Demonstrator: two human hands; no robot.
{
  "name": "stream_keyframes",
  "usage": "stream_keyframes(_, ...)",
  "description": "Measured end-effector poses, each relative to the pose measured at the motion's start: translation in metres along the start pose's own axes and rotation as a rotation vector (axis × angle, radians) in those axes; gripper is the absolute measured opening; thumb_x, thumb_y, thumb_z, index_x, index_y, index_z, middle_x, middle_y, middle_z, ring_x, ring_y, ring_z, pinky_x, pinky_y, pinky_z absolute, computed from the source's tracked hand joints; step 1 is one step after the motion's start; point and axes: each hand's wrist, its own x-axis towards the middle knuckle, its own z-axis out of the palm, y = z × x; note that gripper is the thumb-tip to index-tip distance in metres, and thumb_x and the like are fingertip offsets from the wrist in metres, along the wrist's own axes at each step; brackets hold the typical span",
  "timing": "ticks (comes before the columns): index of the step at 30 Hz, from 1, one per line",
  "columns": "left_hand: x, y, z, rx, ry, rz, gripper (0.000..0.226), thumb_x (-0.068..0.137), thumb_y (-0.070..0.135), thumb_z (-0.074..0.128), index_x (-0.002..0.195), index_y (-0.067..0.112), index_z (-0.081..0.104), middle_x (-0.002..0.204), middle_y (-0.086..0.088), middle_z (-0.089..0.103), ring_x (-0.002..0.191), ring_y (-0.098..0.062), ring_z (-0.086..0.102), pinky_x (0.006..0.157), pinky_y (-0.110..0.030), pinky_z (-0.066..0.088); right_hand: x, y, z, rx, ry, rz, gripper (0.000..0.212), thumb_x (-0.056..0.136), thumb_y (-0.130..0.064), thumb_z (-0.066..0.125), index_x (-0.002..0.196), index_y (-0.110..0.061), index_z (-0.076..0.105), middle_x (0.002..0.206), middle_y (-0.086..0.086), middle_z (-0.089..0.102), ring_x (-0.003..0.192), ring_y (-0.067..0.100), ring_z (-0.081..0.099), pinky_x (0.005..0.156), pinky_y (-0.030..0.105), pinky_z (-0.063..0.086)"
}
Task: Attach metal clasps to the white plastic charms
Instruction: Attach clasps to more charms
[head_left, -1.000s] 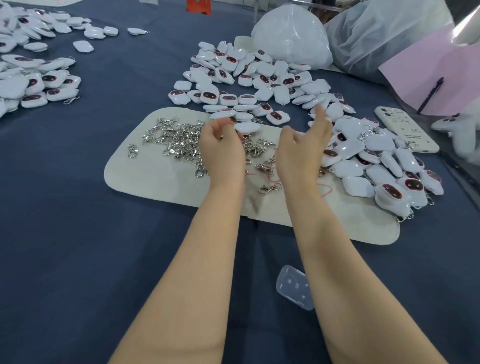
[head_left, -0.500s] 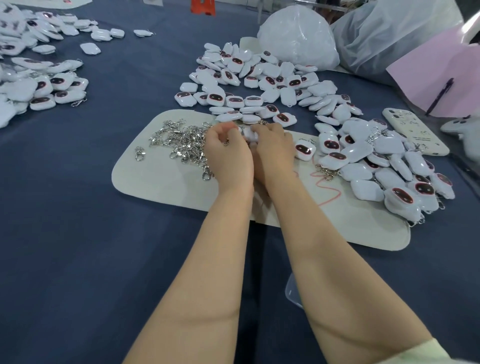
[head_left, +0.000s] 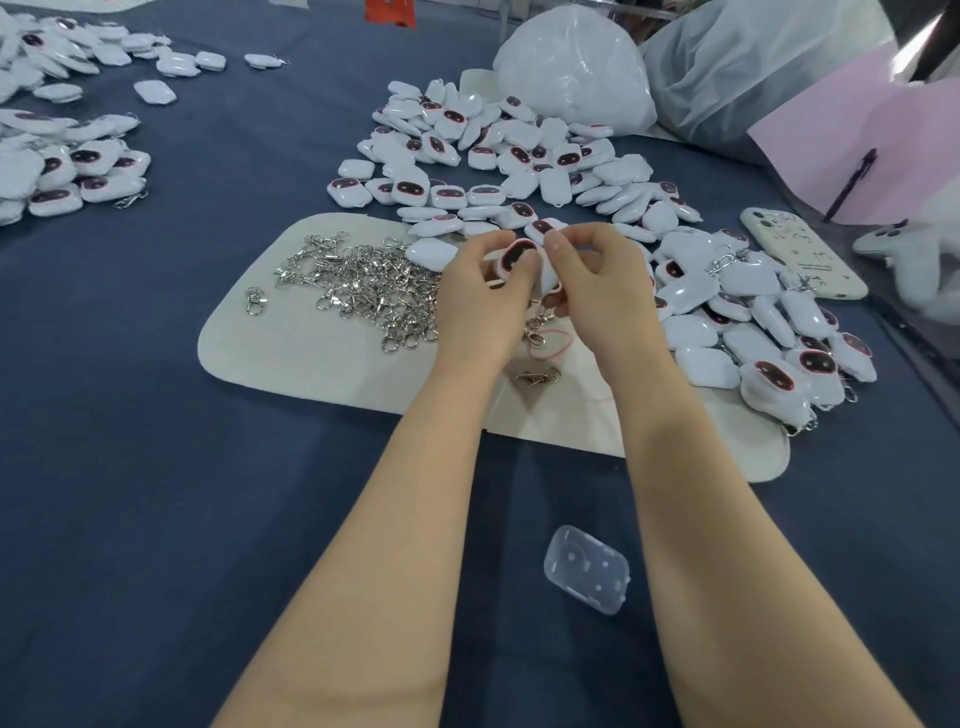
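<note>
Fingers (head_left: 496, 243) on the left hand (head_left: 480, 301) are curling in and pinching one white plastic charm with a dark, red-rimmed face (head_left: 517, 254), holding it up just above the cream felt mat (head_left: 311, 364). The right hand (head_left: 605, 291) is doing the same from the other side, its fingers (head_left: 558, 243) bending in and gripping the charm's right edge, so both hands are crowding right up against each other around it. Something small and silvery is hanging just under the right thumb. It's looking like a clasp, but honestly I can't tell if it's hooked onto the charm.

A heap of silver metal clasps (head_left: 363, 283) is lying on the mat's left half, just beside the left hand, with one stray clasp (head_left: 253, 300) sitting apart on the heap's left. A couple more clasps (head_left: 537, 376) are lying on the mat between the wrists, near a thin red cord loop (head_left: 558, 343).

Loose white charms (head_left: 493, 150) are spreading out beyond the mat's far edge. Another pile of charms (head_left: 753, 322) is sitting on the mat's right end, some of them showing clasps. A third lot (head_left: 67, 171) is lying far off to the left. A small clear plastic box (head_left: 587, 569) is resting on the dark blue cloth counter (head_left: 156, 467) between the forearms. A phone in a cream case (head_left: 802, 254) is lying face down at the right, and a white plastic bag (head_left: 576, 67) is slumping at the back.
</note>
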Motion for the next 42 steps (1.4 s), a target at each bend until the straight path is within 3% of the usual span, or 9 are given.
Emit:
stream_keyframes(6,0.008,-0.006,-0.005,-0.137,0.08,-0.11,0.016,0.09,0.013,0.061,0.102,0.021,0.054,0.102,-0.003,0.064,0.093,-0.021,0.065,0.085,-0.033,0.055,0.002,0.006,-0.002,0.131,0.049,0.159,0.017,0.097,-0.028,0.05,0.098,-0.014,0.058,0.075,-0.004,0.064,0.051,0.004,0.059,0.057,0.022,0.051)
stream_keyframes(11,0.015,-0.007,-0.007,-0.464,0.147,-0.236,0.024,0.089,0.008,0.061,0.112,0.006,0.053,0.106,-0.01,0.063,0.076,-0.012,0.067,0.072,-0.024,0.054,-0.002,0.003,0.003,0.068,-0.137,0.166,0.013,0.095,-0.03,0.054,0.093,-0.018,0.06,0.076,-0.003,0.066,0.052,0.005,0.057,0.056,0.022,0.05)
stream_keyframes(13,0.015,-0.005,-0.009,-0.55,0.17,-0.259,0.026,0.09,0.007,0.06,0.114,0.0,0.052,0.11,-0.016,0.063,0.082,-0.017,0.067,0.074,-0.023,0.055,-0.002,0.002,0.001,-0.095,-0.178,0.106,0.01,0.091,-0.029,0.058,0.091,-0.019,0.061,0.08,-0.002,0.068,0.053,0.005,0.056,0.056,0.023,0.049)
stream_keyframes(19,0.013,-0.002,-0.009,-0.663,0.152,-0.279,0.008,0.094,0.009,0.056,0.09,0.002,0.056,0.094,-0.01,0.065,0.084,-0.019,0.068,0.07,-0.018,0.057,-0.007,0.002,0.005,-0.73,-0.346,0.069,0.027,0.083,-0.031,0.069,0.103,-0.016,0.059,0.098,0.002,0.064,0.092,0.021,0.059,0.075,0.033,0.048)
stream_keyframes(22,0.013,-0.001,-0.009,-0.63,0.166,-0.293,0.018,0.095,0.015,0.055,0.106,0.0,0.053,0.093,-0.01,0.064,0.071,-0.014,0.066,0.058,-0.018,0.055,-0.01,0.006,0.018,-0.78,-0.285,-0.07,0.016,0.088,-0.021,0.061,0.102,-0.012,0.061,0.105,0.008,0.064,0.1,0.026,0.057,0.075,0.031,0.042)
stream_keyframes(25,0.013,-0.002,-0.01,-0.502,0.201,-0.277,0.029,0.096,0.021,0.053,0.119,0.005,0.051,0.087,-0.003,0.059,0.058,-0.005,0.056,0.05,-0.015,0.046,-0.008,0.011,0.023,-0.565,-0.159,-0.052,0.014,0.09,-0.02,0.059,0.102,-0.013,0.064,0.097,0.004,0.066,0.096,0.024,0.06,0.079,0.032,0.046)
stream_keyframes(28,0.014,-0.003,-0.012,-0.562,0.238,-0.248,0.026,0.096,0.017,0.052,0.118,0.003,0.053,0.091,-0.005,0.058,0.058,-0.007,0.053,0.052,-0.016,0.047,-0.006,0.013,0.02,-0.234,-0.072,0.041,0.011,0.09,-0.017,0.059,0.096,-0.011,0.065,0.087,0.01,0.069,0.081,0.027,0.064,0.082,0.046,0.053)
stream_keyframes(34,0.012,0.001,-0.012,-0.702,0.273,-0.244,0.036,0.091,0.002,0.057,0.123,-0.001,0.042,0.124,-0.023,0.055,0.066,-0.013,0.065,0.069,-0.023,0.058,0.0,0.013,0.017,0.121,-0.079,0.108,0.012,0.095,-0.008,0.05,0.103,-0.013,0.058,0.075,-0.001,0.067,0.056,0.0,0.058,0.055,0.015,0.05)
stream_keyframes(42,0.006,0.001,-0.009,-0.388,0.219,-0.163,0.019,0.082,-0.002,0.058,0.094,0.009,0.048,0.082,-0.003,0.059,0.067,-0.014,0.064,0.072,-0.033,0.056,0.001,0.008,0.015,0.337,-0.053,0.176,0.012,0.094,-0.005,0.052,0.087,-0.015,0.054,0.092,0.013,0.072,0.077,0.021,0.068,0.072,0.027,0.057)
